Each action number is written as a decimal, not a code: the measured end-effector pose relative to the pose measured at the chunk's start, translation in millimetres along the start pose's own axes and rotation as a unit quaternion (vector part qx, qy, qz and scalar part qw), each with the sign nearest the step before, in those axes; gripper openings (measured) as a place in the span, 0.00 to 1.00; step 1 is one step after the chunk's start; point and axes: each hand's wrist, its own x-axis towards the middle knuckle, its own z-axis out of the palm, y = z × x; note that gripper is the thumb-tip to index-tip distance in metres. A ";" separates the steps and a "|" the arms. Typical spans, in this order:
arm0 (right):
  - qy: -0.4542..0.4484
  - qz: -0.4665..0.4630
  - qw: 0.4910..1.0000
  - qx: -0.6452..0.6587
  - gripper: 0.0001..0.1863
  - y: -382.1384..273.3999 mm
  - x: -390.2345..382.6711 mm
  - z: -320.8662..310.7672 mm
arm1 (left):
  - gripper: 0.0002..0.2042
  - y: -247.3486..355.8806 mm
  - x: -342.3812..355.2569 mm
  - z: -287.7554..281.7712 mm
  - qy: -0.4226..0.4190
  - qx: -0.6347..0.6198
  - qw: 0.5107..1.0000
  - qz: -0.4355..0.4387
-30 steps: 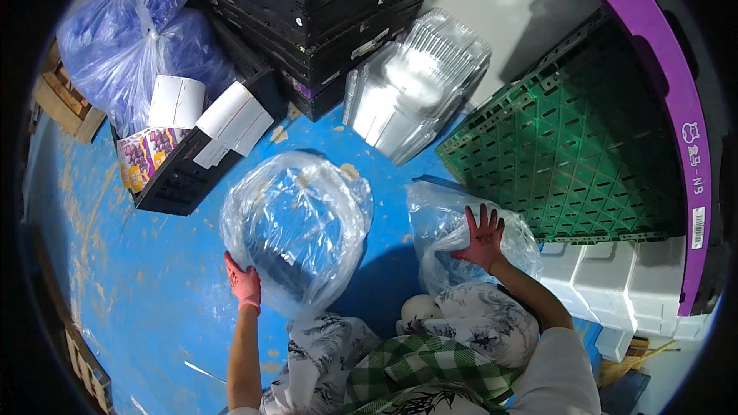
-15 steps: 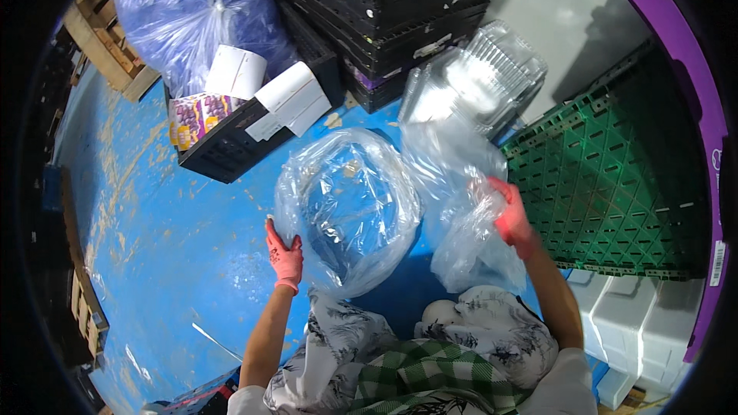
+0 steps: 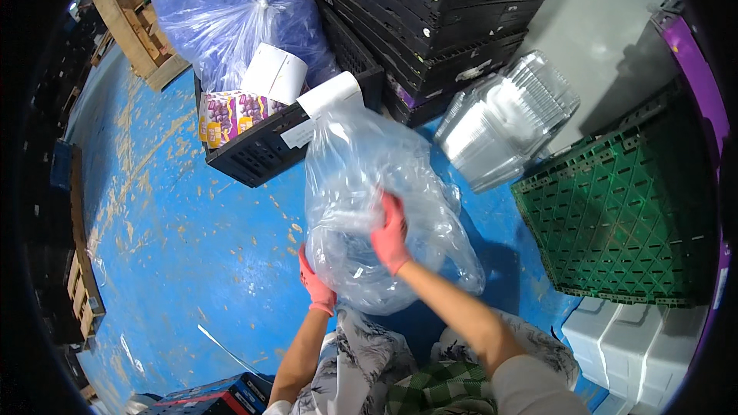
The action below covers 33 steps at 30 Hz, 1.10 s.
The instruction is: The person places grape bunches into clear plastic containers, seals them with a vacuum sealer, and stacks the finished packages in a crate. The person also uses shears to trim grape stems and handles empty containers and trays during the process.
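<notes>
A large clear plastic bag [image 3: 430, 207] lies crumpled on the blue floor in front of me, its film gathered in folds and spread toward the black crate. My right hand [image 3: 390, 234], in a pink glove and slightly blurred, is closed on bunched film over the middle of the bag. At the bag's near left edge is my left hand [image 3: 317, 284], also pink-gloved. One finger points up along the plastic; its other fingers are partly hidden, and it appears to hold the edge.
A black crate [image 3: 257, 157] at far left holds purple-tinted bags [image 3: 231, 23], a printed carton [image 3: 231, 115] and white label rolls [image 3: 273, 73]. Behind stand stacked black crates [image 3: 415, 23]. Clear plastic trays [image 3: 503, 119], a green crate [image 3: 623, 207] and pale grey containers [image 3: 626, 346] are on the right.
My right hand has swung left, bringing loose film from the right across the round, spread bag. My left hand stays at the bag's edge. The view has shifted a little.
</notes>
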 end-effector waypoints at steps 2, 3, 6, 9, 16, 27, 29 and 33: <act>-0.070 0.009 0.994 -0.084 0.24 20.5 -53.5 18.6 | 0.26 -23.8 7.7 -4.7 0.008 0.103 0.990 0.097; -0.142 -0.045 0.978 -0.149 0.24 27.7 -78.6 17.5 | 0.25 -20.9 10.4 -7.1 0.017 -0.013 0.999 0.050; -0.429 -0.029 0.856 -0.288 0.22 100.4 -146.0 20.4 | 0.21 40.6 3.6 -3.2 0.015 -0.218 0.974 -0.054; -0.501 -0.018 0.821 -0.273 0.21 122.4 -140.4 36.6 | 0.17 96.3 -15.1 -13.8 -0.045 -0.004 0.996 0.077; -0.576 -0.074 0.746 -0.324 0.20 124.6 -106.3 55.7 | 0.22 134.8 -44.2 4.7 -0.322 0.198 0.874 0.306; -0.315 -0.296 0.866 -0.251 0.32 -48.9 13.5 -103.0 | 0.14 -2.9 0.7 -3.1 -0.134 0.348 0.917 0.140; -0.283 -0.182 0.866 -0.370 0.41 -46.0 21.5 -139.8 | 0.14 1.3 -1.4 -2.7 -0.125 0.326 0.925 0.147; -0.319 0.296 0.891 -0.124 0.47 11.7 -4.6 -190.4 | 0.15 5.7 -2.5 -9.6 -0.136 0.270 0.944 0.134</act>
